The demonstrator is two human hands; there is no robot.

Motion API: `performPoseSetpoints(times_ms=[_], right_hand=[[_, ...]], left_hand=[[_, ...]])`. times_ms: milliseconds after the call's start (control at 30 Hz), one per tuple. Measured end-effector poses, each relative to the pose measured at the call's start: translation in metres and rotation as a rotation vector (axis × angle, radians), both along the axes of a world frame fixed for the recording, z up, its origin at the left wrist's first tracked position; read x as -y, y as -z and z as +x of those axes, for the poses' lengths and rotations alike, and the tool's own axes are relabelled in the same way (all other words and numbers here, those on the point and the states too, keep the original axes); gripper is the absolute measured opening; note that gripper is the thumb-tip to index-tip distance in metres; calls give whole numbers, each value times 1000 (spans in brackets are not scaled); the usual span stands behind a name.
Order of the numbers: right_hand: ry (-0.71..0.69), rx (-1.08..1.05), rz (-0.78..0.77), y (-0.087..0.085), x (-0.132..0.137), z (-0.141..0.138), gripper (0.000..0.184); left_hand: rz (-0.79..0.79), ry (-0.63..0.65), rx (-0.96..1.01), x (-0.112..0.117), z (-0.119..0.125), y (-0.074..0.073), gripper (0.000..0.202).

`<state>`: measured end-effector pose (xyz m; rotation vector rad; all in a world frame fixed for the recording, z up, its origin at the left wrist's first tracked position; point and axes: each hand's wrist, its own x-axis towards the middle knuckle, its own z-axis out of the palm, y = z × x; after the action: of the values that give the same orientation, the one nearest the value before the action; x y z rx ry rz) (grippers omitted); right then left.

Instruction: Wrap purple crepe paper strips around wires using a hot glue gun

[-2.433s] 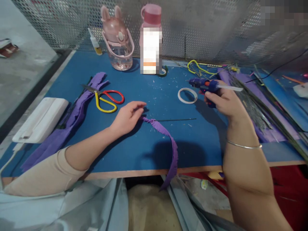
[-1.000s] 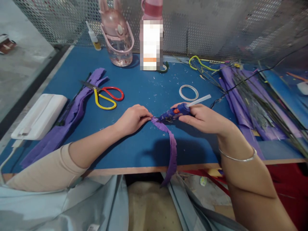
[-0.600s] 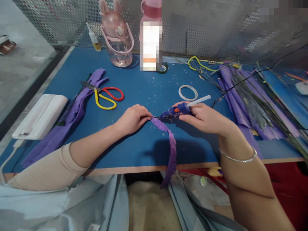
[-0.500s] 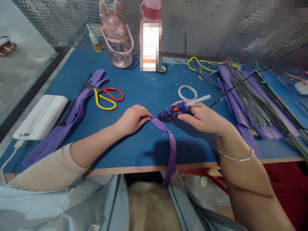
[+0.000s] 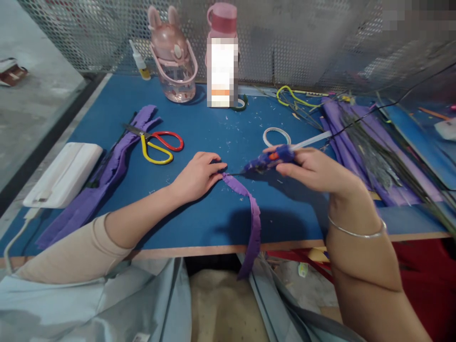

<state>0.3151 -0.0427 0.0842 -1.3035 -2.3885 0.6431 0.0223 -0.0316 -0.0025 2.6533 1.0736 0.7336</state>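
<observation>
no legible text or numbers, bright upright panel [image 5: 223, 66] pixelated beyond reading

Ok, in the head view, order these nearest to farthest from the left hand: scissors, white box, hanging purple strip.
From the left hand:
1. Hanging purple strip, right at the hand, trailing rightward
2. Scissors, left and farther back
3. White box, far left

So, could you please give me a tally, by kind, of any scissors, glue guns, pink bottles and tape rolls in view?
Scissors: 1
Glue gun: 1
Pink bottles: 2 (rabbit-eared bottle, loop-lidded bottle)
Tape rolls: 2 (white roll, green roll)
Total: 6
</observation>
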Motion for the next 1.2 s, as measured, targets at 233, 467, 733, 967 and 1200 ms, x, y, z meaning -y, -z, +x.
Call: performPoseSetpoints(times_ms=[233, 467, 733, 967, 1200], right_hand=[[189, 79, 242, 35, -43, 43, 57], [295, 292, 217, 52, -55, 43, 64], [326, -109, 272, -1, 26, -34, 30], [34, -225, -167, 33, 27, -75, 30], [26, -539, -780, 33, 15, -65, 29]], left_hand=[[-6, -21, -98, 3, -2, -4, 24], [-114, -91, 60, 24, -1, -25, 20], [-456, -139, 366, 36, 3, -30, 20], [-636, -100, 529, 37, 7, -34, 39], [-858, -80, 550, 35, 10, -37, 28]])
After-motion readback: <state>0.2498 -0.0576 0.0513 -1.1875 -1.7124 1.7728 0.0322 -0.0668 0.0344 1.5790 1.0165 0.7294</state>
